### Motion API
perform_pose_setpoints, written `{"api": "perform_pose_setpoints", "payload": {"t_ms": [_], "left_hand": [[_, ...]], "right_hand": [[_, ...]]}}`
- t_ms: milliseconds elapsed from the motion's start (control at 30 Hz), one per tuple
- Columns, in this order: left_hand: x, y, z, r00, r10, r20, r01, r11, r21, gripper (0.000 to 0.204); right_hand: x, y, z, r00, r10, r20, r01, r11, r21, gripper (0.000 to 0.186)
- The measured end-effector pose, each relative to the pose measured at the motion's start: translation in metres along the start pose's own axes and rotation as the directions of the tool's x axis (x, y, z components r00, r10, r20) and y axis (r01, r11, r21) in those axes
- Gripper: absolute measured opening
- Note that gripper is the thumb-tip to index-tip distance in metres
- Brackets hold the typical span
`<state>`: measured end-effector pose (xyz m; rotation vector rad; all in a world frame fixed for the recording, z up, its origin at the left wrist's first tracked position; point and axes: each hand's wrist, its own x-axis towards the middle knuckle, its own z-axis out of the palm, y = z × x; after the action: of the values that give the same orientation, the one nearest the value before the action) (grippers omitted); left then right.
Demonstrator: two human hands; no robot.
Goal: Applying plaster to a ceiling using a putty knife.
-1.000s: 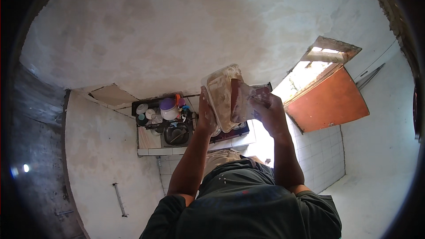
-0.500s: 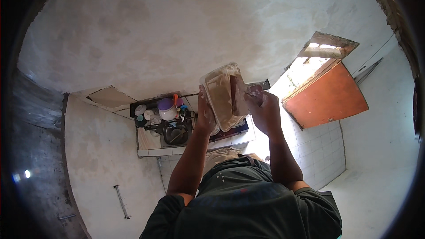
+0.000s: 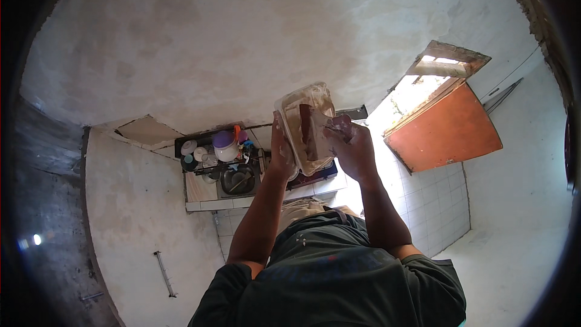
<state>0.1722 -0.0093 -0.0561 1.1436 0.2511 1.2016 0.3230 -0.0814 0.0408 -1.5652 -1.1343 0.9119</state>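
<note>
Pale, blotchy plaster (image 3: 200,42) spreads wide over the far part of the room, bending round at the edges of my view. Over to the right, daylight comes through an opening (image 3: 417,91), with an orange panel (image 3: 445,130) set slantwise just beside it and white tiles (image 3: 433,203) lower down. To the left, a narrow metal bar (image 3: 164,274) sits on another pale wall (image 3: 139,206).

Before the person runs a bench (image 3: 218,204) with a white tiled edge, crowded at its left end: a white container with a purple lid (image 3: 224,144), small bowls and cups, and a dark basin (image 3: 237,180) in front of them.

Both hands are raised in front of the body, well above the dark shirt (image 3: 339,284). The left hand (image 3: 282,151) grips the near left side of a clear rectangular tub (image 3: 319,97), which is tilted and coated inside with a cream-coloured paste. The right hand (image 3: 358,154) is closed around a flat, broad scraper (image 3: 321,138), smeared whitish, with a dark reddish strip along its far edge. That blade lies across the tub's mouth; whether it touches the paste, I cannot tell.
</note>
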Motion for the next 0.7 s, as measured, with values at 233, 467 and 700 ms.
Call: {"api": "perform_pose_setpoints", "payload": {"t_ms": [233,467,700], "left_hand": [[0.006,0.007,0.013,0.989,-0.069,-0.134,0.102,0.962,0.255,0.075],[0.007,0.008,0.019,0.993,-0.118,-0.033,0.118,0.993,0.002,0.070],[-0.001,-0.022,0.003,0.966,-0.088,-0.243,0.074,0.995,-0.066,0.073]], "right_hand": [[0.006,0.002,0.000,0.988,0.093,0.124,-0.104,0.991,0.084,0.027],[0.014,0.016,0.001,0.976,0.105,0.189,-0.145,0.966,0.213,0.028],[0.030,0.034,-0.005,0.962,0.161,0.219,-0.265,0.739,0.620,0.022]]}}
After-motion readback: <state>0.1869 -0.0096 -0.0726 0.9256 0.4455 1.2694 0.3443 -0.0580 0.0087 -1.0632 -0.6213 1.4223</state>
